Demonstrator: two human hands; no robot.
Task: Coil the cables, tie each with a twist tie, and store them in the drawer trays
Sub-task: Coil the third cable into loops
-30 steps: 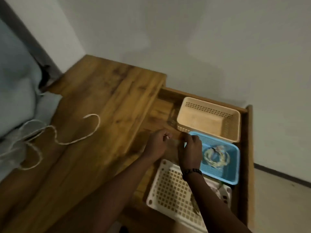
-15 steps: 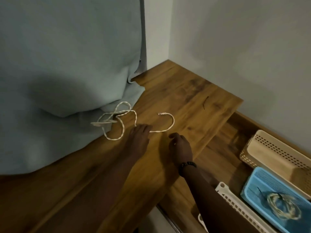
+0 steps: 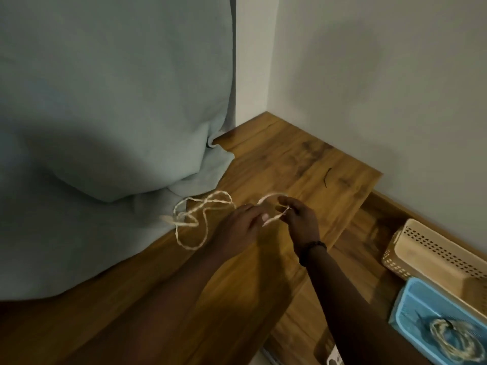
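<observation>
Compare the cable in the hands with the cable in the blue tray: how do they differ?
The cable on the desk lies loose in open loops, while the cable in the blue tray is wound into a compact coil. The right hand pinches the loose one's end, with the left hand touching it; nothing touches the coiled one. Both look pale and braided.

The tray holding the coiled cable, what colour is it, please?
Light blue tray, seen in the head view.
</observation>
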